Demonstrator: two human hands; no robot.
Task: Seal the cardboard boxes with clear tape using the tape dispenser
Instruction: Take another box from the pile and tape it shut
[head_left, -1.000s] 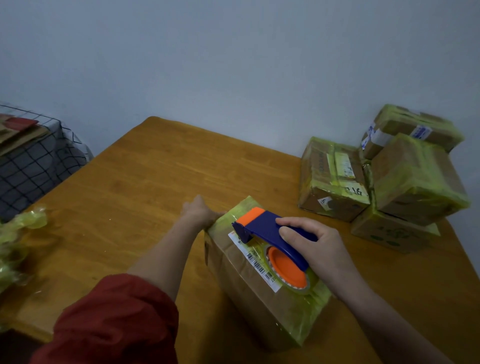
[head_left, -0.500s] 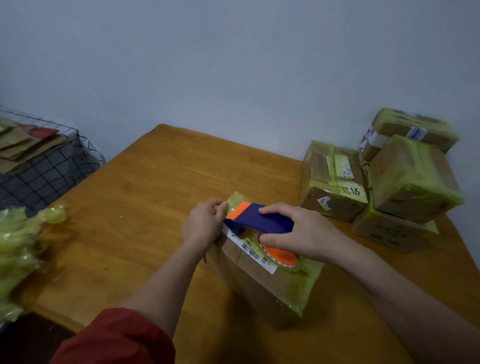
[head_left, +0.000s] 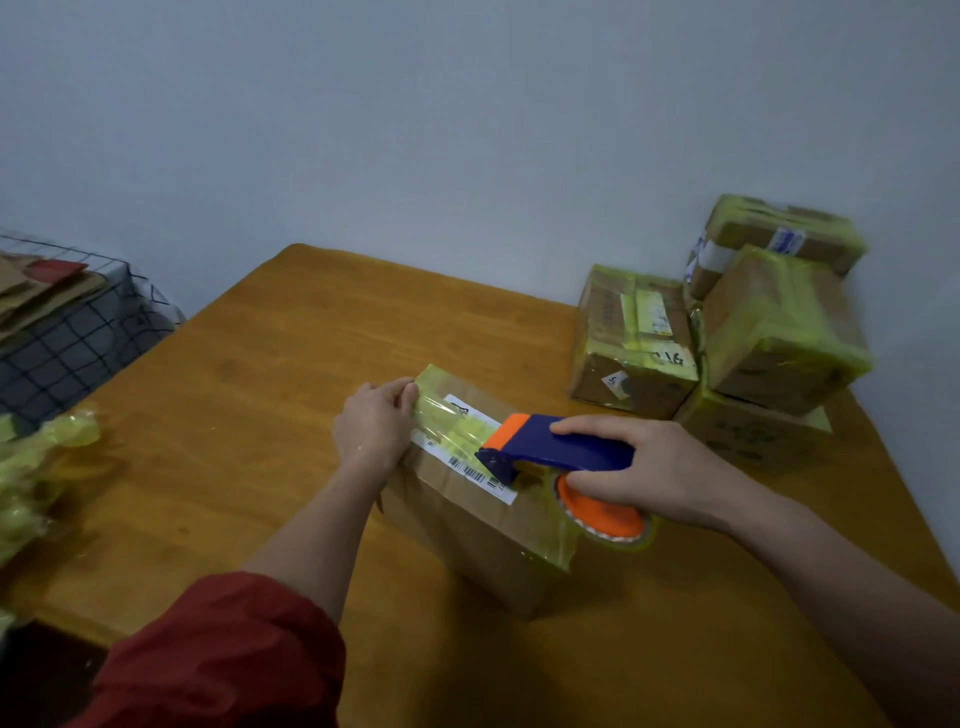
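1. Pins the free end of the clear tape (head_left: 452, 423) to the far edge of the cardboard box (head_left: 467, 525) with the left grip (head_left: 376, 431), fingers curled over that end; likely anchors it so the strip cannot lift while being drawn.
2. Wraps the right grip (head_left: 644, 467) round the blue handle of the tape dispenser (head_left: 550, 449), forefinger stretched along the top; probably holds the orange-tipped nose low over the lid so the strip lies flat across the label.
3. Leaves the box standing on the wooden surface (head_left: 260, 415), near the front middle and angled to the person; seems to suit a straight pull toward the near end.
4. Keeps the sealed boxes (head_left: 634, 343) stacked at the far right corner, well apart from the work; looks like a finished pile.
5. Against half a second ago: shows the dispenser drawn back from the left grip toward the near end of the box, a stretch of tape now bared between them, and the roll overhanging the lid's near right edge.
6. Shows the left grip in much the same spot at the far edge.
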